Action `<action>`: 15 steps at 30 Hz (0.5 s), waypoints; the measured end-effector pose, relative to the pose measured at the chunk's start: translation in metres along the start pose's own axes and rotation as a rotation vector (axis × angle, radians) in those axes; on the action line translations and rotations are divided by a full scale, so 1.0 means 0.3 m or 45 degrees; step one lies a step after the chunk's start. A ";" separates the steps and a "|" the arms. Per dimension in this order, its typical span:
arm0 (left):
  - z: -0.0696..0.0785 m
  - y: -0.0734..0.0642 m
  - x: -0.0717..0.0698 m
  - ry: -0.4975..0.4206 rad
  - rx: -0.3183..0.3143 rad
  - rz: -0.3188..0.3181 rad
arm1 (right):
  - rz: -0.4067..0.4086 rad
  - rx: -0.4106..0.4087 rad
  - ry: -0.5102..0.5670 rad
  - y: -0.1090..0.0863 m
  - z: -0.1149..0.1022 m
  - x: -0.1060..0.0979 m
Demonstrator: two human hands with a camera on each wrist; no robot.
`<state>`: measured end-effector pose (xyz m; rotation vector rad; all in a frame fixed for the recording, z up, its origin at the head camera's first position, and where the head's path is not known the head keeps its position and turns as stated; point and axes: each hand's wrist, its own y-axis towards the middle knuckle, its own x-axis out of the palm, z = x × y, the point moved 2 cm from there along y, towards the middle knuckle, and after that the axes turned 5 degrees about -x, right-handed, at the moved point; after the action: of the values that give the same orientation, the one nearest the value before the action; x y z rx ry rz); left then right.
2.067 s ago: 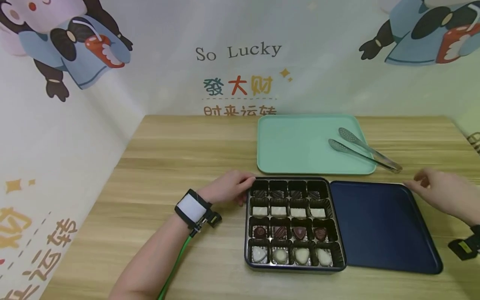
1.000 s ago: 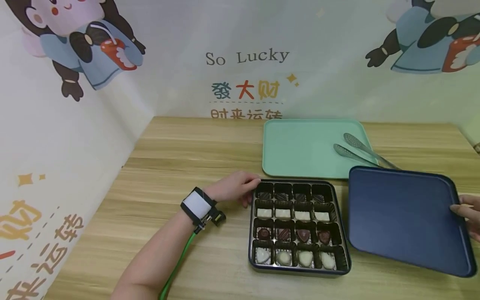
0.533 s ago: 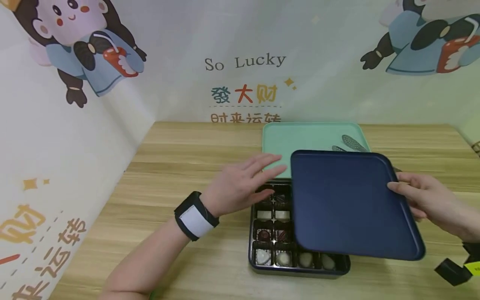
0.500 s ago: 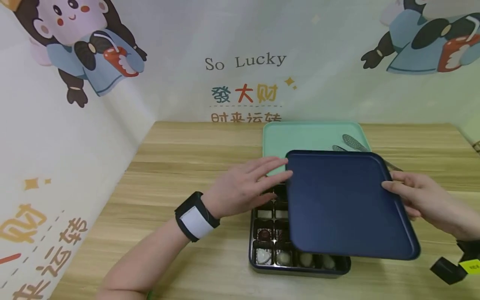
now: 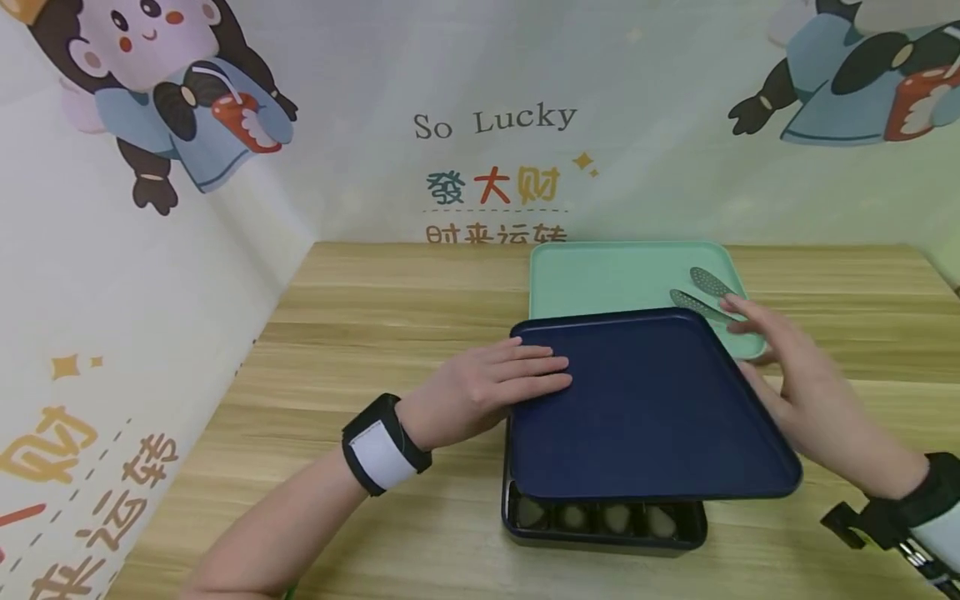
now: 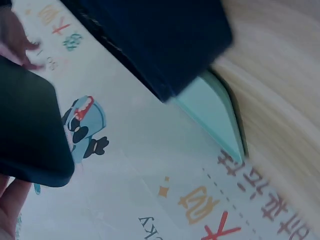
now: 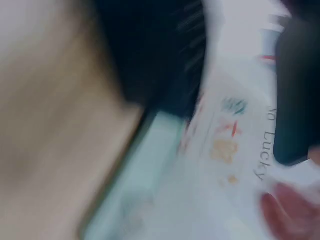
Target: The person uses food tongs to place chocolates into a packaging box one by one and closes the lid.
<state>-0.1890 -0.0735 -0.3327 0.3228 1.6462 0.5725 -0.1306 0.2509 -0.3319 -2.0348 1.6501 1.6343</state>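
Observation:
A navy-blue lid (image 5: 622, 408) is tilted over the chocolate box (image 5: 600, 542), raised higher on its right side. Below its front edge, a row of pale chocolates (image 5: 617, 518) shows; the lid hides the other rows. My left hand (image 5: 480, 387) grips the lid's left edge, its fingers laid over the top and the thumb hidden beneath. At the right edge, my right hand (image 5: 802, 383) has its fingers spread off the lid, with the thumb alongside the rim. In the left wrist view, the lid (image 6: 30, 125) stands apart from the box (image 6: 160, 40).
Behind the lid lies a mint-green tray (image 5: 600, 275), partly covered by it in this view. Metal tongs (image 5: 705, 302) rest on the tray's right side, their handle end hidden behind my right hand. A printed cloth (image 5: 360, 125) hangs behind the wooden table (image 5: 390, 292).
The lid has been lifted from the table at right and carried left over the box. My left hand has left the box's corner for the lid; my right fingers have spread from its edge.

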 end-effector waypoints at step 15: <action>-0.013 -0.039 0.001 -1.262 -1.035 -0.253 | -0.096 0.378 0.394 -0.028 -0.073 0.034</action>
<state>-0.1915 -0.0837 -0.3389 -0.1609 0.4118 0.7176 -0.1111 0.2344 -0.3342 -2.2402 1.7514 1.0154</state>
